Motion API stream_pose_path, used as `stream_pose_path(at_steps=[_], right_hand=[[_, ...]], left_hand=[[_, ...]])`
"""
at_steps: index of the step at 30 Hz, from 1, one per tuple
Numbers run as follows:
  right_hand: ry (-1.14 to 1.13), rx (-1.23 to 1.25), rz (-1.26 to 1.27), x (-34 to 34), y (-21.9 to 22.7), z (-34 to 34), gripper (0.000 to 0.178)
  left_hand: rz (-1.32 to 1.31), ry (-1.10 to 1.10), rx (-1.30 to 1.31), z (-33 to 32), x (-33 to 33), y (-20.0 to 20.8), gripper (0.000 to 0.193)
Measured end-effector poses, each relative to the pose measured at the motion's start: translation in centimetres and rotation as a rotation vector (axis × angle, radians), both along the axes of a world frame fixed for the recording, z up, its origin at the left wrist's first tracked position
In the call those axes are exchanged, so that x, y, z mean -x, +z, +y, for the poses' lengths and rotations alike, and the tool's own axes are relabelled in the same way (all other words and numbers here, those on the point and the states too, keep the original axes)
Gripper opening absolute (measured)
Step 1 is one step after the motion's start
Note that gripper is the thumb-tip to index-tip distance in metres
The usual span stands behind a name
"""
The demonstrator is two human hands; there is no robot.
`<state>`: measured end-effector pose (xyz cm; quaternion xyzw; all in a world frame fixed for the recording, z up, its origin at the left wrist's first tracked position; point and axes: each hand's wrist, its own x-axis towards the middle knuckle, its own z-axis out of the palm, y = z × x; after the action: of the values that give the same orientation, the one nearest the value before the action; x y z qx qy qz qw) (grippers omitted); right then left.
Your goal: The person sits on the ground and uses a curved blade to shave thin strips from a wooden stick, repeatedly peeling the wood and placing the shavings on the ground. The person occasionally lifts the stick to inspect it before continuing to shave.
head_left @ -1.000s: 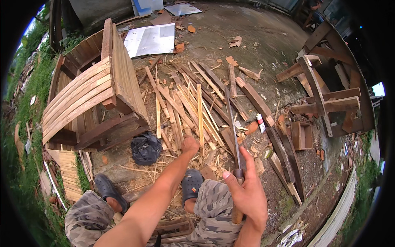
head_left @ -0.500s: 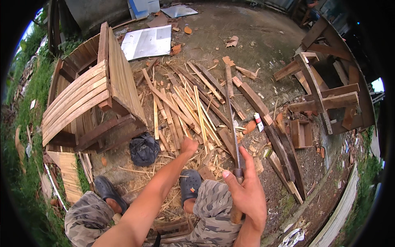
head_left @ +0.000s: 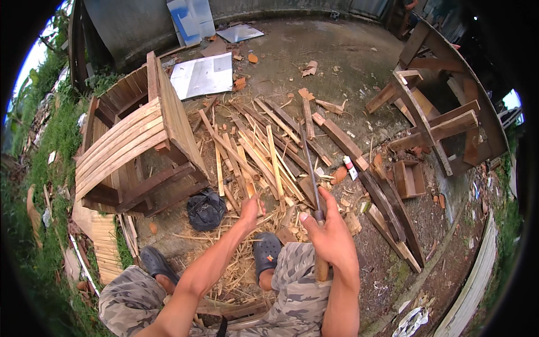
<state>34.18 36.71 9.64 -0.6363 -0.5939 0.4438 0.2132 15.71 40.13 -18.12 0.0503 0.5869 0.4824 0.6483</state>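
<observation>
My right hand (head_left: 332,238) lies loosely around the wooden handle of a machete (head_left: 312,168), index finger stretched along it and thumb raised. Its long, narrow blade is seen almost edge-on and points away from me over the wood pile. My left hand (head_left: 251,214) is closed around a short, pale wood strip (head_left: 250,190), whose lower part the fingers hide. Beyond both hands, a heap of split wood strips (head_left: 261,151) covers the ground, light and dark pieces mixed.
At left stands a slatted wooden frame (head_left: 120,143), with a black plastic bag (head_left: 206,210) beside it. Long dark beams (head_left: 382,202), a white tube (head_left: 350,167) and a small wooden box (head_left: 409,179) lie right. Farther right leans a timber structure (head_left: 432,135). Wood shavings surround my clogs (head_left: 266,253).
My left hand has drawn back from the pile toward me, now with a wood strip in its fingers. My right hand and the machete have shifted only slightly. The view has tilted up a little.
</observation>
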Motion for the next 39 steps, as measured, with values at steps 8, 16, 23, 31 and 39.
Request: stream_pose_path(at_steps=[8, 16, 23, 31, 39], right_hand=[[-0.041, -0.018, -0.031, 0.7, -2.5, 0.7, 0.078], [-0.043, -0.14, -0.031, 1.0, -6.8, 2.4, 0.059], [-0.081, -0.034, 0.136, 3.7, -6.3, 2.4, 0.035], [-0.155, 0.037, 0.233, 6.1, -4.8, 2.0, 0.031], [-0.213, -0.028, 0.701, 7.7, -3.8, 1.2, 0.03]], left_hand=[[0.099, -0.122, -0.072, -7.1, -0.6, 8.2, 0.026], [0.234, -0.171, -0.213, -13.7, -1.8, 14.9, 0.033], [0.324, -0.22, -0.293, -17.3, -1.1, 16.0, 0.033], [0.541, -0.335, -0.464, -15.9, 0.0, 19.5, 0.035], [0.707, -0.365, -0.502, -15.7, 0.9, 21.3, 0.036]])
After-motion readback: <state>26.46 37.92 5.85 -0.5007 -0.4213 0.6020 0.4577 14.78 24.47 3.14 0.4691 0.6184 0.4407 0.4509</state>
